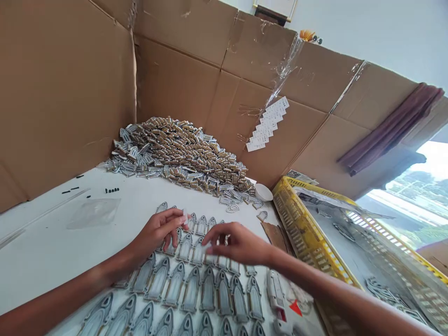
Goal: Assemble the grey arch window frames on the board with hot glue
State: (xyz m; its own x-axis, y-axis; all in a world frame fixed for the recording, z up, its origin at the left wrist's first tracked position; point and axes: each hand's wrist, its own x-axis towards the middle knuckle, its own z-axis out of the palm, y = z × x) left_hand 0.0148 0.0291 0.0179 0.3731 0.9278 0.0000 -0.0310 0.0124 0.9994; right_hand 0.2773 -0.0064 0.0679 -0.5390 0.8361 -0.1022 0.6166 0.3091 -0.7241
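Note:
Rows of grey arch-shaped metal plates [192, 290] lie flat on the white table [42, 242]. My left hand [159, 232] hovers over the far rows and pinches a small pale piece at its fingertips. My right hand [236, 243] rests over the plates just to the right, fingers curled down onto a plate; what they grip is hidden. A big heap of grey and gold plates [182, 156] is piled at the back against the cardboard.
Cardboard walls [66, 88] enclose the table at left and back. A yellow plastic crate [308, 228] with a few grey parts stands at right. A white bowl [263, 192], a clear plastic bag [93, 212], small black screws [112, 190] and a white tool [277, 296] lie around.

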